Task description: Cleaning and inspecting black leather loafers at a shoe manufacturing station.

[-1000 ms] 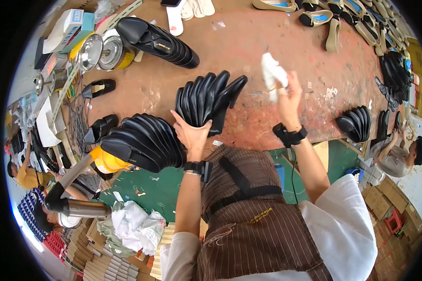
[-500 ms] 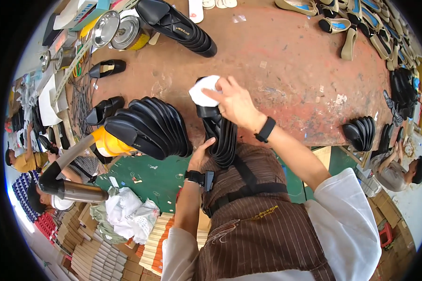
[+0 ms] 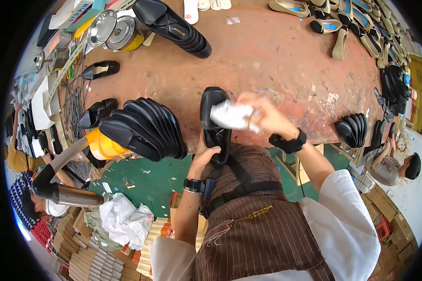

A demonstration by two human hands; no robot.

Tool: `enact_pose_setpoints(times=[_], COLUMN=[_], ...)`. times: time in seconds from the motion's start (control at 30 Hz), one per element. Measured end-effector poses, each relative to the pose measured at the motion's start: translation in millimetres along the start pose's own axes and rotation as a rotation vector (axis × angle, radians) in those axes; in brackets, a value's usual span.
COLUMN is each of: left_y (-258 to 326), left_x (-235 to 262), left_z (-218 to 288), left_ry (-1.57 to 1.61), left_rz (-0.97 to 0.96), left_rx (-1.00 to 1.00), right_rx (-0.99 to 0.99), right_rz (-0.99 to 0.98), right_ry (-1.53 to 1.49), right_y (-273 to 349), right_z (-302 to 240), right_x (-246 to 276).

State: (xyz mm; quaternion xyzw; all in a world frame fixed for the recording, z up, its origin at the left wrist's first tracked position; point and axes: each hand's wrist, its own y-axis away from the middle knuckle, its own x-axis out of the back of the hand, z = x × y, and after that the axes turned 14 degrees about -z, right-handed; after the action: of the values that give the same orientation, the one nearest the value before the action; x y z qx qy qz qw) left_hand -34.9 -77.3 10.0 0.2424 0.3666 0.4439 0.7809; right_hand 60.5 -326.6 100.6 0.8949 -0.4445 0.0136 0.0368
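A black shoe (image 3: 213, 104) with a squarish toe points away from me at the table's near edge. My left hand (image 3: 204, 153) is closed around its near left side, thumb on top; whether other shoes sit beneath it I cannot tell. A crumpled white cloth (image 3: 229, 116) is pinched in my right hand (image 3: 269, 114). Both cloth and hand are blurred, over the shoe's right side. To the left stands a nested row of black shoes (image 3: 145, 129), next to a yellow container (image 3: 105, 144).
A long black stack of shoes (image 3: 173, 28) lies at the far side of the reddish table (image 3: 267, 56). Beige flats (image 3: 340, 44) crowd the far right, and more black shoes (image 3: 351, 130) stand near the right edge. A metal-and-black tube (image 3: 75, 193) juts in at left.
My right hand and the cloth have moved right and nearer, off the shoe's toe. The shoe in my left hand has turned, and its top now shows. The view has shifted slightly.
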Motion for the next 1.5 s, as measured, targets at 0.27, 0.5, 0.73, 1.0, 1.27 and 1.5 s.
enact_pose_setpoints(times=[0.27,0.5,0.73,1.0,1.27,1.5], left_y=[4,18,8,20,20,16], left_x=[23,66,59,58,35,51], left_z=[-21,-75,-68,-85,-44,-61], left_ry=[0.154,0.554,0.593,0.584,0.465,0.550], left_rz=[-0.108,0.023,0.033,0.111,0.073,0.193], left_rx=[0.181,0.093,0.192,0.086,0.220,0.098], right_rx=[-0.116,-0.246,-0.051,-0.233,-0.176,-0.320], right_rz=[0.285,-0.433,0.147,-0.470,0.111,-0.150], right_ry=[0.560,0.516,0.498,0.249,0.312,0.137], right_y=[-31,71,-41,49,-2,66], right_z=[61,63,45,66,91,95], right_x=[-32,-93,-63,-79,-74,-55])
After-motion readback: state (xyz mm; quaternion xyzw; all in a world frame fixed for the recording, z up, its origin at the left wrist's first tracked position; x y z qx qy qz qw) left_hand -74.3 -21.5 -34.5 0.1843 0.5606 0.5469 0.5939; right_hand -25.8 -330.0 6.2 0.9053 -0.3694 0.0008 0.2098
